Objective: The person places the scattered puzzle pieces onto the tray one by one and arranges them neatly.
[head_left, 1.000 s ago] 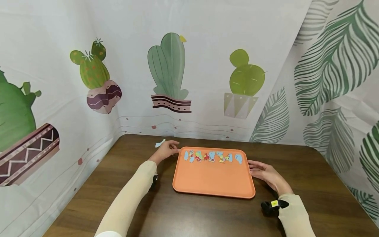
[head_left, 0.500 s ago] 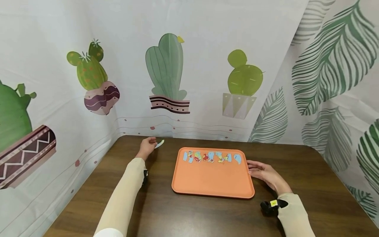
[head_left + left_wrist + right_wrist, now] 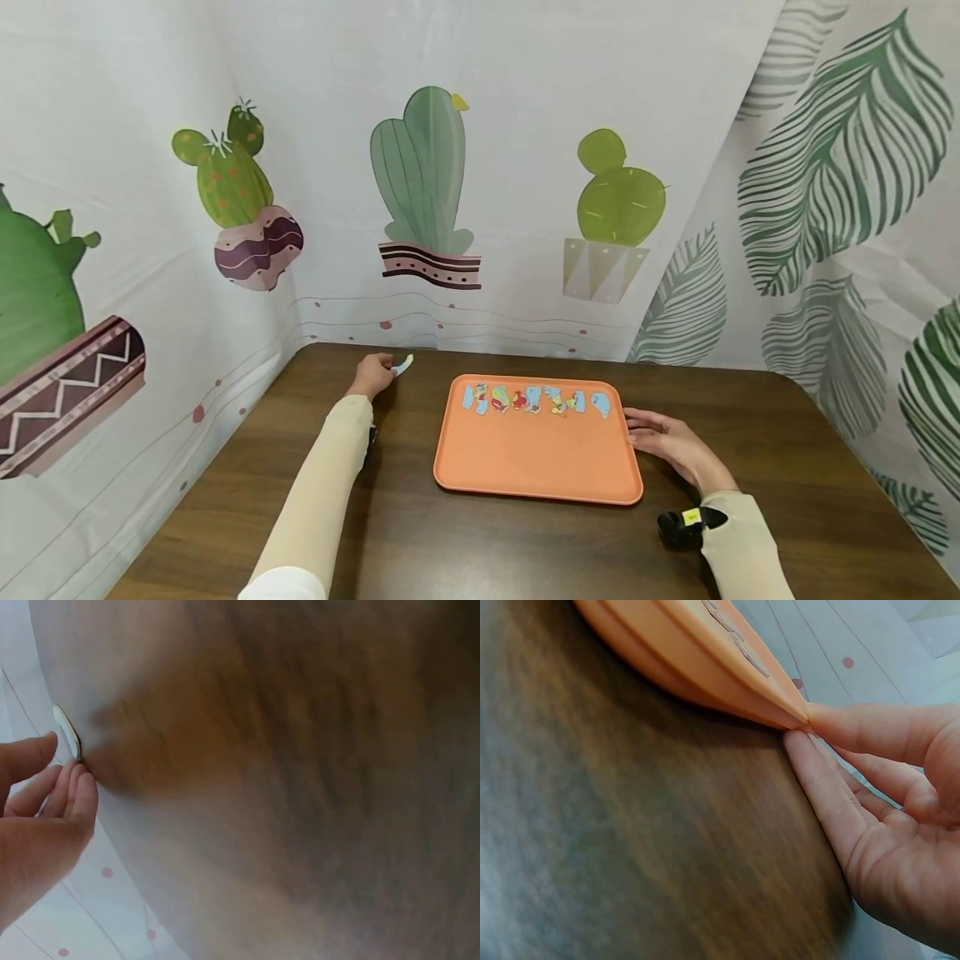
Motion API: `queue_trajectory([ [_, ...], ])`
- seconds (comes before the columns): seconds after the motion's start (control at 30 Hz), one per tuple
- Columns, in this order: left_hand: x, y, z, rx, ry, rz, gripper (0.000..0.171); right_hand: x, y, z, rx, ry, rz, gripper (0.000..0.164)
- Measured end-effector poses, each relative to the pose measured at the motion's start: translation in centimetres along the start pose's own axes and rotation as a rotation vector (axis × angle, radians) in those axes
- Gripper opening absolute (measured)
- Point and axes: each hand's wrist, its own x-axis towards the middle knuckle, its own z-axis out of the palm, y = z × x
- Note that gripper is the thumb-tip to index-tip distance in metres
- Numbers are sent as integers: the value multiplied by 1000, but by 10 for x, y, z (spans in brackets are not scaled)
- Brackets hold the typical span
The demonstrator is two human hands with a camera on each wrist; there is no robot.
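Note:
My left hand (image 3: 374,374) is at the back left of the table, fingertips right at the end of a thin, pale blue puzzle piece (image 3: 403,365) with a yellowish tip. In the left wrist view, a gap shows between the thumb and the fingers, with the puzzle piece (image 3: 67,730) just past them. An orange tray (image 3: 537,457) lies near the middle of the table, bearing a row of irregular puzzle pieces (image 3: 532,399) along its far side, blue with red and yellow. At its right edge my right hand (image 3: 674,444) pinches the rim, thumb above and finger below.
The dark wooden table (image 3: 465,546) ends at a white cloth backdrop (image 3: 525,208) printed with cacti and leaves. A black wrist camera (image 3: 681,528) sits low beside the right sleeve.
My left hand has moved left, away from the tray's far left corner, to the loose puzzle piece. My right hand stays at the tray's right edge.

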Motion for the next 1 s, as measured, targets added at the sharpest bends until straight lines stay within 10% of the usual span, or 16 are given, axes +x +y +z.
queue_trajectory([
  [0.53, -92, 144, -69, 31, -32, -162, 32, -1, 0, 0, -20, 11, 2, 65],
  [1.0, -104, 143, -72, -31, -129, -134, 66, -1, 1, 1, -23, 6, -7, 64],
])
